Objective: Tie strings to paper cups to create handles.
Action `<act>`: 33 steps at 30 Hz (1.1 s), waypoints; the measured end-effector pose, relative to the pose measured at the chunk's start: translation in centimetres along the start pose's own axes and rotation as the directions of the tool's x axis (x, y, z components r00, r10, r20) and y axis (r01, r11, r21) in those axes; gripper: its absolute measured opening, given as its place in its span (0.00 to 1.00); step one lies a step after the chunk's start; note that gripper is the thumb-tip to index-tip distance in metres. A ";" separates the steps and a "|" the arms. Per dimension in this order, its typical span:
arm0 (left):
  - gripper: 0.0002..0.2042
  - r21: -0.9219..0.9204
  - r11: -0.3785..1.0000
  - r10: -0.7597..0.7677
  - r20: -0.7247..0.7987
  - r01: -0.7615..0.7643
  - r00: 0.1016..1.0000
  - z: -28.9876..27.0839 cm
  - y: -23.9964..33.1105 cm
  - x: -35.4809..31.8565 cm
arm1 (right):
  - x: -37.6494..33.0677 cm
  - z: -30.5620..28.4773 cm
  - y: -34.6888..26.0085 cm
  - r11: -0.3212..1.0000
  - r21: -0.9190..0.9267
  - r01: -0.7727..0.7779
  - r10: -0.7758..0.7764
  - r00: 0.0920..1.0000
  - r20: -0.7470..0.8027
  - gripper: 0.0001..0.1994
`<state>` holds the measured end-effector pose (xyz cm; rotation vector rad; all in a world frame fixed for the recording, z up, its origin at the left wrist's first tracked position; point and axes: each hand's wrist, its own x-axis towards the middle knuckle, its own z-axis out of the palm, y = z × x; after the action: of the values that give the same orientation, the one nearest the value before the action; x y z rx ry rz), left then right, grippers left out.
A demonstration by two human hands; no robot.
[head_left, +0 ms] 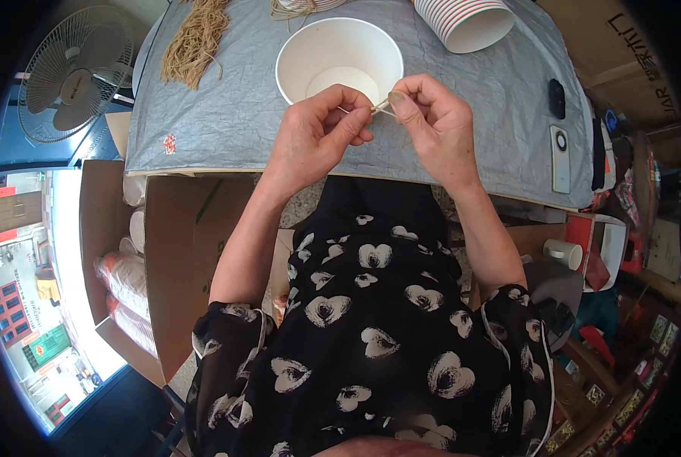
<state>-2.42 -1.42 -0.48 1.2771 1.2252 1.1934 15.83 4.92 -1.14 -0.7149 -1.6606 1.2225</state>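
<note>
Thin tan cord (381,107), pinched between left hand (321,129) and right hand (432,126), both closed on it just in front of white paper bucket (339,61) on worktop (226,114): liable to slip loose if either pinch slackened.

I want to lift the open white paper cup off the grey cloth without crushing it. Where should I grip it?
Probably the rim of the white paper cup, at its far-left side, coming from above: it stands upright, mouth open, and both hands crowd its near edge.
</note>
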 end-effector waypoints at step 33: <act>0.07 -0.020 1.000 0.000 -0.004 0.000 1.000 -0.3 -0.1 -0.4 | 0.2 -2.0 -0.7 0.963 0.098 -0.252 0.235 0.958 0.163 0.11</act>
<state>-2.72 -1.86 -0.54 1.2606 1.2135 1.2057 17.58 5.66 -0.25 -0.7876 -1.6396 1.5704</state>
